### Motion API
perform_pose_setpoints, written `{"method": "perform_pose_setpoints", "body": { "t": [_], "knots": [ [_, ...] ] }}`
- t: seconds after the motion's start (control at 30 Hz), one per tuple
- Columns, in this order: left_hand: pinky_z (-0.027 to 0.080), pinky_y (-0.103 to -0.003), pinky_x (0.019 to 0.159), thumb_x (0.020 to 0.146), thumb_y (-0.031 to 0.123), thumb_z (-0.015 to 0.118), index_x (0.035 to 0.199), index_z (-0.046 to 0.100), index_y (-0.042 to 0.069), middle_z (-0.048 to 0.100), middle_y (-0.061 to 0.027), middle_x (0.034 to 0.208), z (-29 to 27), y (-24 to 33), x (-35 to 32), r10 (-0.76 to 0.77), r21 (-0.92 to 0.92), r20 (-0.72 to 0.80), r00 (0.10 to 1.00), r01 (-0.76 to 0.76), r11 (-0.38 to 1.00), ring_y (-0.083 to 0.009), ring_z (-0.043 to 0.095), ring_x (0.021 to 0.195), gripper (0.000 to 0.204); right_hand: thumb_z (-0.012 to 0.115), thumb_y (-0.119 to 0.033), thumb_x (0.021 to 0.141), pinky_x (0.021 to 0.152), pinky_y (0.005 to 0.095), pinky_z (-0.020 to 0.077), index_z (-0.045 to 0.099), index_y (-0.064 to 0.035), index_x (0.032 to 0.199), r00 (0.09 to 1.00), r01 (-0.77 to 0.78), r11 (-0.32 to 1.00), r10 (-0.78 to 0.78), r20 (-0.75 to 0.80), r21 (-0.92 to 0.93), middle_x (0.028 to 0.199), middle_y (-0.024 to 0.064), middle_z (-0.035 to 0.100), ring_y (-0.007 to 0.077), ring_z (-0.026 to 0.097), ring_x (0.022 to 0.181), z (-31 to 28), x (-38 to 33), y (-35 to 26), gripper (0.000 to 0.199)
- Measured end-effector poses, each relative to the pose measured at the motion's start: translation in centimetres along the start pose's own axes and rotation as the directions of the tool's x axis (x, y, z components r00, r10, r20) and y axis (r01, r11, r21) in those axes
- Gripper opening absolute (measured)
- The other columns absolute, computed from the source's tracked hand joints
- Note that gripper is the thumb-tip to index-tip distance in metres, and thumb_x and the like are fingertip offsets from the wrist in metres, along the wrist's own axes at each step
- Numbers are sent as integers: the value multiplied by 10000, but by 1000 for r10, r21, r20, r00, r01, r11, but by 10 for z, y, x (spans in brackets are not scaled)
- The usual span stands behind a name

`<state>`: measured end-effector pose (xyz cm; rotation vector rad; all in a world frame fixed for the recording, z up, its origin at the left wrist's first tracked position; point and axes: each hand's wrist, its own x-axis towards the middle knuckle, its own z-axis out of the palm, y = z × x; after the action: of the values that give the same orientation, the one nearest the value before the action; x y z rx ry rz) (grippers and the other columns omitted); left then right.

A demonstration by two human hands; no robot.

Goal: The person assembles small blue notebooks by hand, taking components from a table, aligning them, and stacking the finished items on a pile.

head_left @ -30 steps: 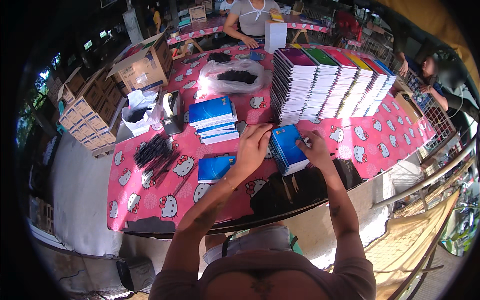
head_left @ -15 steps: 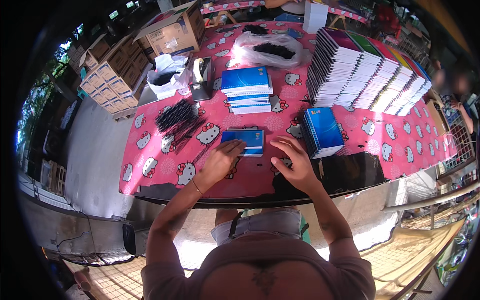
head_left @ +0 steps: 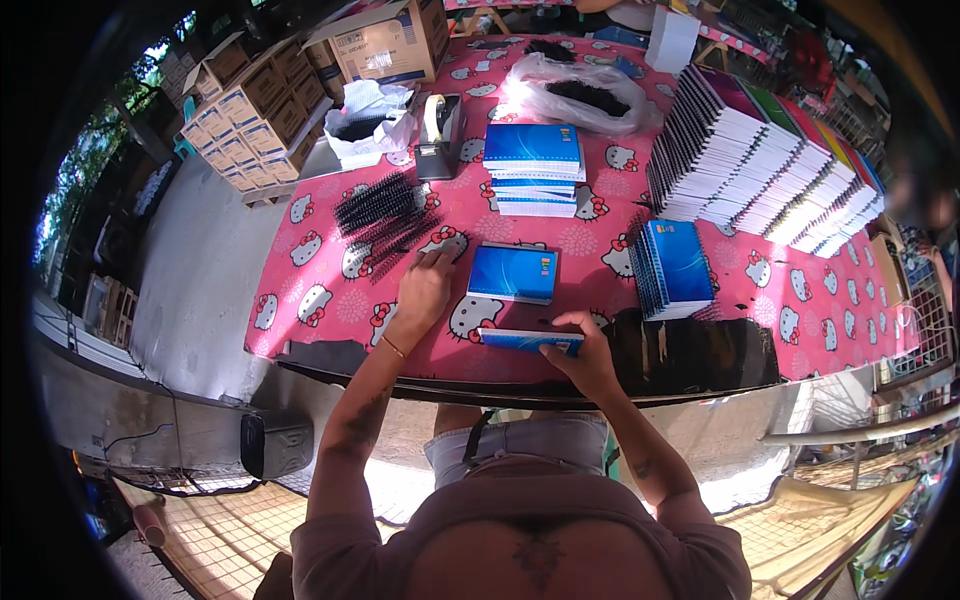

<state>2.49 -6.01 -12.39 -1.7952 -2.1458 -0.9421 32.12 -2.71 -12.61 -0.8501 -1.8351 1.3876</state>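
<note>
My right hand (head_left: 588,352) grips a thin blue notebook (head_left: 528,341) standing on its edge at the near side of the pink patterned table (head_left: 320,300). My left hand (head_left: 425,290) reaches toward a pile of black spiral binding combs (head_left: 385,215), fingers spread, touching the nearest comb. A flat blue notebook (head_left: 513,273) lies between the two hands. A small stack of blue spiral notebooks (head_left: 675,268) sits to the right.
A taller stack of blue notebooks (head_left: 533,168) sits mid-table. A long row of coloured notebooks (head_left: 770,175) fills the right. A tape dispenser (head_left: 440,135), plastic bags (head_left: 580,90) and cardboard boxes (head_left: 385,40) stand farther back. A black binding machine (head_left: 690,355) is at the near edge.
My hands left the small blue stack on the right. My right hand took up one thin notebook near the table edge, while my left hand moved left toward the black combs.
</note>
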Motion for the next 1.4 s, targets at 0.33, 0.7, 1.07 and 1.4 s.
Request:
{"method": "perform_pose_setpoints", "body": {
  "t": [0.33, 0.7, 1.07, 1.4],
  "knots": [
    [560, -304, 598, 910, 57, 672, 1096, 699, -19, 667, -144, 909, -64, 85, -44, -64, -569, 142, 988, 134, 812, -207, 690, 747, 204, 720, -85, 886, 725, 250, 475, 686, -26, 1081, 996, 60, 996, -64, 62, 63, 936, 38, 669, 91, 601, 820, -13, 18, 9, 206],
    [548, -314, 671, 863, 41, 715, 1029, 709, -25, 698, -153, 901, -52, 76, -50, -99, -469, 78, 992, 125, 874, -237, 702, 770, 178, 712, -95, 895, 772, 265, 494, 691, -25, 1123, 994, 76, 996, -79, 77, 46, 958, 55, 709, 105, 630, 848, -12, 20, 13, 240],
    [538, -343, 608, 820, 9, 746, 1029, 675, 18, 643, -125, 903, -44, 64, -46, 69, -447, -3, 998, -63, 892, -281, 669, 711, 220, 709, -80, 892, 795, 279, 484, 692, -13, 1096, 987, 42, 997, -52, 150, 66, 976, 63, 698, 135, 626, 865, -17, 20, 16, 216],
    [521, -343, 628, 858, 72, 732, 1136, 647, 36, 592, -96, 896, -44, 48, -29, 211, -682, 454, 866, 185, 708, -248, 643, 714, 293, 694, -66, 897, 821, 279, 488, 700, -8, 1094, 979, 101, 993, -111, 169, 69, 1000, 73, 707, 145, 638, 904, -17, 21, 16, 206]
  ]
}}
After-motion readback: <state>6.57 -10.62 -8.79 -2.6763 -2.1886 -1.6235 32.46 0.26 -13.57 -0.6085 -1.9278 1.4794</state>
